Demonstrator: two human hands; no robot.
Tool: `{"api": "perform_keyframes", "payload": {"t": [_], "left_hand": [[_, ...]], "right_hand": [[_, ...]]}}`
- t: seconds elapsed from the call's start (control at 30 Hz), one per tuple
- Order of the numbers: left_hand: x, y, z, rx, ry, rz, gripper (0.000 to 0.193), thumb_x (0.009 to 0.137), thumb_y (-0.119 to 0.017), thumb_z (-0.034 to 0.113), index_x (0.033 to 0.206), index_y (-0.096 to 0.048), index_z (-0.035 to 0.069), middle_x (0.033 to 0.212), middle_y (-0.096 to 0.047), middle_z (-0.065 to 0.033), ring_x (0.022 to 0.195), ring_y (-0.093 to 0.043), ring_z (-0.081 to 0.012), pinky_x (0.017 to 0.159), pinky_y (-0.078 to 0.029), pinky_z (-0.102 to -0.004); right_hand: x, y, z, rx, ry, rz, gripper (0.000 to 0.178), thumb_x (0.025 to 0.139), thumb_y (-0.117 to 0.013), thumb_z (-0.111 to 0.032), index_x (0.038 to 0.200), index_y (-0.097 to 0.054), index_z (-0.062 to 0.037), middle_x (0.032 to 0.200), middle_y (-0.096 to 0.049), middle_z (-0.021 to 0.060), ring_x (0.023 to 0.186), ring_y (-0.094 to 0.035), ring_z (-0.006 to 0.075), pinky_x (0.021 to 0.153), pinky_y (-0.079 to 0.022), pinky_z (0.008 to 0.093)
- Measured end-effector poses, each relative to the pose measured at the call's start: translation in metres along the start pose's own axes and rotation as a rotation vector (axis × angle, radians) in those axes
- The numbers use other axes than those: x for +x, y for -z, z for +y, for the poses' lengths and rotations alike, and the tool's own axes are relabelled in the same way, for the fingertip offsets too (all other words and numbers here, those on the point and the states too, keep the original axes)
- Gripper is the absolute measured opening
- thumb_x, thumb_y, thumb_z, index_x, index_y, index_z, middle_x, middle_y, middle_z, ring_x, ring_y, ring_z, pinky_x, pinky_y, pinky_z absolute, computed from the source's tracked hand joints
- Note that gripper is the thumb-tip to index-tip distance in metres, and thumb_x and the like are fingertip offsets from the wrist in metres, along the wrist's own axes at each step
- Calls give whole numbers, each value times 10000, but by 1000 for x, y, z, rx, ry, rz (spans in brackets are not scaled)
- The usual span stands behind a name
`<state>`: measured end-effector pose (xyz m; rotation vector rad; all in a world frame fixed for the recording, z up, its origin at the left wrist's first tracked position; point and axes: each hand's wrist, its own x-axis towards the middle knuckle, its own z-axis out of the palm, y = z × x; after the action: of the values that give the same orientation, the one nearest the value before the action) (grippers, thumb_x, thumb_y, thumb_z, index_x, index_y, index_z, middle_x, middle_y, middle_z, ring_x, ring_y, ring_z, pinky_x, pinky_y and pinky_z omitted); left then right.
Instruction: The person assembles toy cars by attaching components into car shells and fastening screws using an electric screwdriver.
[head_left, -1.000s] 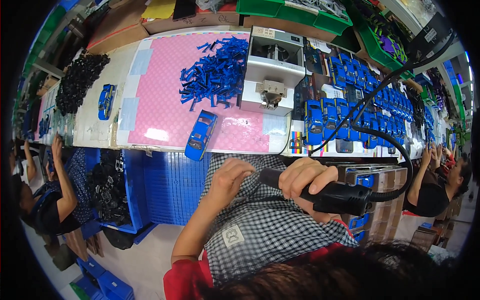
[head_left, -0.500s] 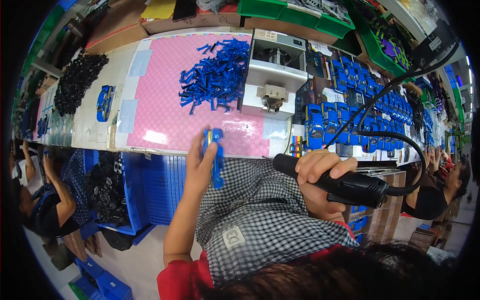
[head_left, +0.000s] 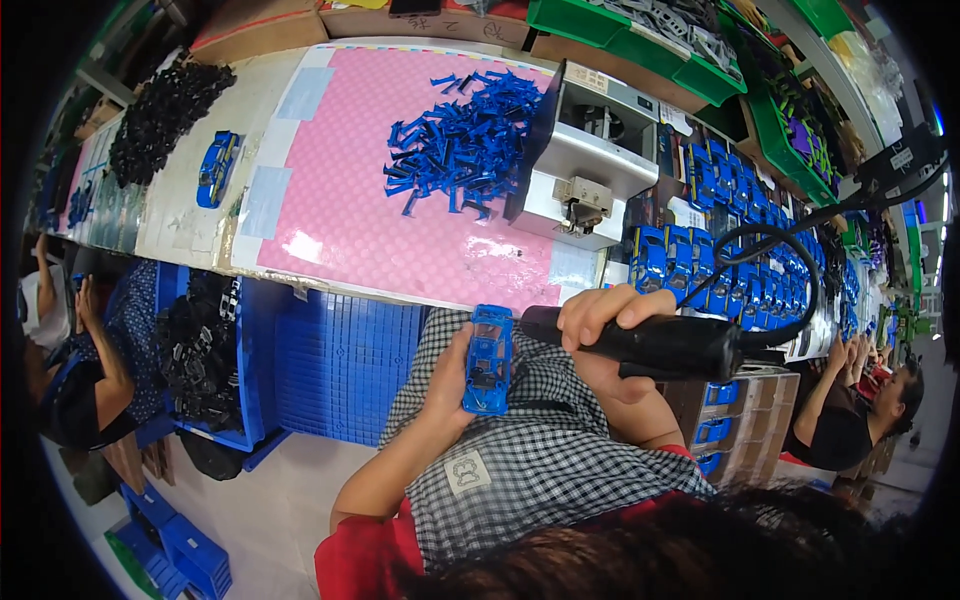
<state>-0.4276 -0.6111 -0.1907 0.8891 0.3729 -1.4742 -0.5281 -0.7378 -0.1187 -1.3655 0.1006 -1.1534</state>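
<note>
My left hand (head_left: 452, 378) is closed on a blue toy car body (head_left: 489, 360), its hollow inner side facing up above my checked apron. In my right hand (head_left: 612, 335) is a black electric screwdriver (head_left: 670, 346) with a cable at its rear, its tip pointing left and close to the upper end of the car body. Farther off, a pile of small blue plastic parts (head_left: 465, 140) lies on the pink mat (head_left: 350, 220). A silver screw feeder machine (head_left: 585, 165) stands right of that pile.
One blue toy car (head_left: 217, 168) sits left of the mat, near a heap of black parts (head_left: 165, 120). Rows of blue toy cars (head_left: 690, 255) fill the right side. Blue crates (head_left: 345, 365) stand below the table edge. People work at both sides.
My left hand has moved right and turned the car body so its hollow side shows. The screwdriver has shifted left, its tip now beside the car body.
</note>
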Motion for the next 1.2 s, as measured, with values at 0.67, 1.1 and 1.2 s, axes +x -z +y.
{"api": "perform_keyframes", "payload": {"t": [0.67, 1.1, 1.2], "left_hand": [[-2, 0, 7, -64, 25, 3, 356, 977, -382, 310, 1065, -518, -6, 884, -620, -142, 709, -611, -188, 617, -540, -297], [1, 6, 4, -82, 37, 8, 299, 973, -409, 288, 990, -544, 22, 794, -606, -85, 628, -589, -151, 555, -525, -280], [-1, 7, 3, -27, 38, -45, 285, 977, -402, 298, 1036, -525, 48, 847, -594, -64, 687, -595, -143, 587, -541, -292]], "right_hand": [[-3, -3, 42, 30, -138, 8, 616, 743, -664, -572, 974, -349, -97, 735, -485, 75, 530, -501, 160, 515, -457, 290], [-5, 0, 51, 9, -138, -245, 564, 750, -684, -507, 944, -373, -79, 689, -485, 73, 530, -513, 171, 496, -460, 282], [0, 6, 54, 58, -207, -263, 565, 716, -711, -504, 948, -405, -89, 677, -501, 60, 547, -521, 173, 506, -466, 287]]}}
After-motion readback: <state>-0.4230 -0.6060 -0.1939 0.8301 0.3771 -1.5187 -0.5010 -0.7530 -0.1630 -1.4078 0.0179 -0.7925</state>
